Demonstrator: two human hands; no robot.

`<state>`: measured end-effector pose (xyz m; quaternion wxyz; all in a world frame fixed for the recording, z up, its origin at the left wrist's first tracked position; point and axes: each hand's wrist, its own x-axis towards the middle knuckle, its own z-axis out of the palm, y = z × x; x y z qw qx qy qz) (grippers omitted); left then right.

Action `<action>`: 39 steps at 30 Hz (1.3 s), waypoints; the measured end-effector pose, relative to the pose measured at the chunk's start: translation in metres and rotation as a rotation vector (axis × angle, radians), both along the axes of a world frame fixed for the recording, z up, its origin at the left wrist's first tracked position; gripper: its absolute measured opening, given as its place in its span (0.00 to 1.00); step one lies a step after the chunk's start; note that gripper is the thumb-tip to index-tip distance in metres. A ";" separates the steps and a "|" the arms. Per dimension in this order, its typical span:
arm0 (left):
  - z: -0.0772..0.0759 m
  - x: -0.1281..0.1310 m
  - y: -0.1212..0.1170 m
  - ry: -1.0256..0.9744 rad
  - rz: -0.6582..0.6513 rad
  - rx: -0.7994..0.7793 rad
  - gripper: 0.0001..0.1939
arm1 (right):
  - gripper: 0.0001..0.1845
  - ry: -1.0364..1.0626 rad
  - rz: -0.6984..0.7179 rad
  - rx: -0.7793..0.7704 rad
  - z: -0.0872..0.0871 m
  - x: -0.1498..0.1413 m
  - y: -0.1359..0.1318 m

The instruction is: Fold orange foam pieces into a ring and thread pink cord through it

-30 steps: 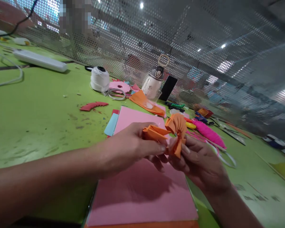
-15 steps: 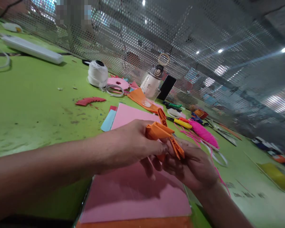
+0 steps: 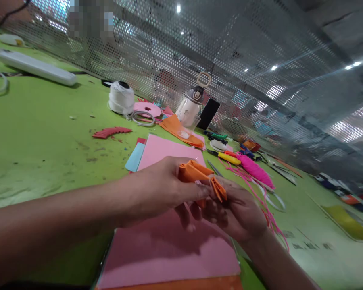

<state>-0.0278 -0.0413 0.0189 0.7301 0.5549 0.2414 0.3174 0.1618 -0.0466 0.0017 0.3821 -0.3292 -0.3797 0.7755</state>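
Both hands meet over a stack of pink paper sheets. Between them is a piece of folded orange paper with pleated, fanned ends. My left hand pinches it from the left, thumb on the near side and the lower fingers curled beneath. My right hand closes on its right end, where a small pleated tip sticks up past the fingers. The fingers hide the underside of the paper. Just beyond the right hand, the blade of a pointed tool lies on the table.
Yellow-handled pliers or cutters and a pink yarn skein lie to the right. Farther back stand a white bottle, a dark phone and a white thread spool. Red pleated paper rests on the green table.
An upright orange pleated part at the far side of the folded paper no longer shows. Both hands keep their hold; the view has shifted slightly.
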 end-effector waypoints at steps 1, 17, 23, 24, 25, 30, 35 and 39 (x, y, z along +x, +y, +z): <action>-0.001 0.000 0.000 0.001 0.002 -0.005 0.06 | 0.09 -0.003 -0.003 0.005 0.000 0.000 0.000; -0.001 0.005 -0.003 0.173 0.135 0.006 0.02 | 0.15 -0.280 -0.011 0.264 -0.006 -0.007 -0.003; -0.004 0.006 -0.004 0.138 0.131 0.016 0.03 | 0.15 -0.310 0.011 0.326 -0.009 -0.001 0.000; -0.003 0.006 -0.004 0.139 0.135 0.029 0.03 | 0.14 -0.297 0.027 0.321 -0.011 0.000 0.000; -0.002 0.006 -0.005 0.142 0.139 0.043 0.04 | 0.14 -0.281 0.036 0.318 -0.012 0.001 0.001; 0.001 0.005 -0.007 0.188 0.147 0.069 0.05 | 0.15 -0.245 -0.005 0.259 -0.015 -0.005 0.000; 0.000 0.005 -0.006 0.190 0.164 0.069 0.03 | 0.17 -0.333 -0.040 0.229 -0.016 -0.012 0.000; 0.000 0.004 -0.001 0.174 0.196 0.023 0.05 | 0.14 -0.622 -0.173 0.560 -0.014 -0.012 -0.003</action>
